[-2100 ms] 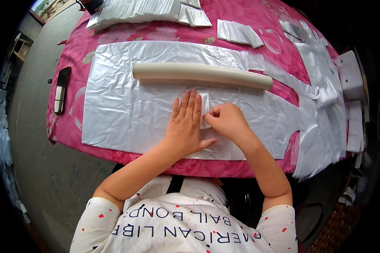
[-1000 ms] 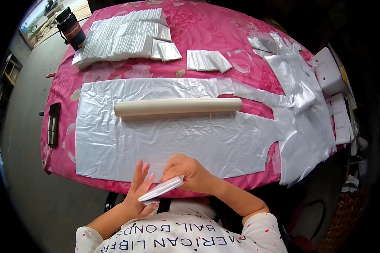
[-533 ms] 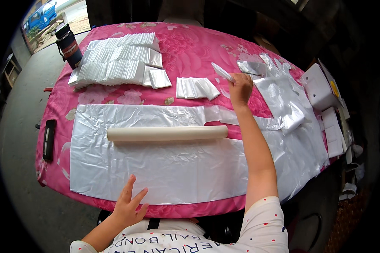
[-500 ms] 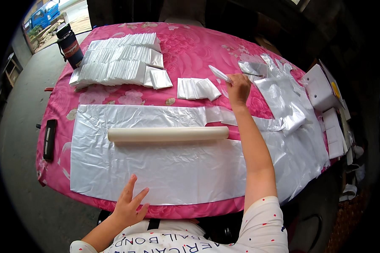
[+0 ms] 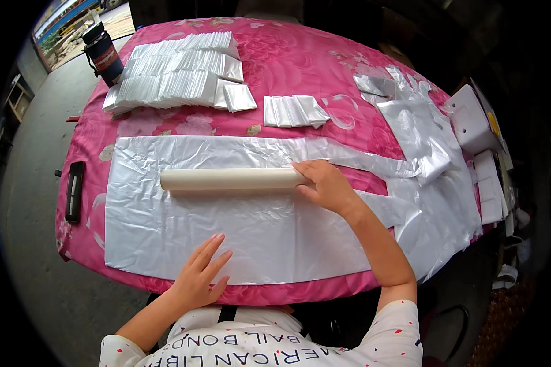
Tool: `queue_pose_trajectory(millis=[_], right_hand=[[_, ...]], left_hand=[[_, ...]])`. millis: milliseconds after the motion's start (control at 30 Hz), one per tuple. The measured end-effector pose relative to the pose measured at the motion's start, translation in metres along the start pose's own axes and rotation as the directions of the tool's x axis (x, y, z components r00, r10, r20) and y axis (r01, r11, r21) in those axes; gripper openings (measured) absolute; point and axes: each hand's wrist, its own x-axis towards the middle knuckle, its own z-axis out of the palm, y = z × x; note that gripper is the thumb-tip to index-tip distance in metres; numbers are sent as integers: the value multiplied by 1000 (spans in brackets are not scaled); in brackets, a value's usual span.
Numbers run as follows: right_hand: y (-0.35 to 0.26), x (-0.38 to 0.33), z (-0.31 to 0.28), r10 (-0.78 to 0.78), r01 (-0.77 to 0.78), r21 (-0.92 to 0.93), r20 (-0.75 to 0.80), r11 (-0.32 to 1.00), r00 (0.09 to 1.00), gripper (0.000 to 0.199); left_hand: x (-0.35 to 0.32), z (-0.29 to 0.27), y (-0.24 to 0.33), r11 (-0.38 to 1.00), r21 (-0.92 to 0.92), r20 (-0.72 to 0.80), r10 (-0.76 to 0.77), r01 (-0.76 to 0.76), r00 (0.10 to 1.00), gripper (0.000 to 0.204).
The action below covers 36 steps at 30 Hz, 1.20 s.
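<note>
A large white plastic bag [image 5: 251, 251] lies flat across the near side of the table, with its handle strips stretching to the right. On it rests a long cream-coloured tube [image 5: 226, 178]. My right hand [image 5: 327, 186] grips the tube's right end, fingers over the far side and thumb on the near side. Near the bag's front edge, my left hand [image 5: 199, 275] is open and holds nothing, its fingers apart. Beyond the tube stands a short row of folded plastic bags [image 5: 294, 111].
Several tight rows of folded bags [image 5: 165, 88] fill the far left, beside a dark bottle [image 5: 104, 56]. A black oblong object [image 5: 74, 192] lies at the left edge. Loose plastic bags [image 5: 434, 208] spread over the right side, near white boxes [image 5: 471, 116]. Pink flowered cloth [image 5: 288, 55] covers the table.
My right hand has let go of a folded bag near the short row and come back toward me onto the tube's right end. My left hand has shifted slightly up and right.
</note>
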Motion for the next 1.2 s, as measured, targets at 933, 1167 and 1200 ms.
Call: queue_pose_trajectory(millis=[933,1167,1200], right_hand=[[59,-248,-98,811,-816,-577,-499,-47,305,42],[14,-196,-34,583,-628,-86,-294,773,757,44],[20,-198,-31,541,-603,-150,-310,784,781,45]], left_hand=[[80,71,16,982,-175,-177,45,-76,983,73],[80,75,22,994,-99,-71,36,-43,997,71],[83,73,26,998,-41,-47,35,-37,998,71]])
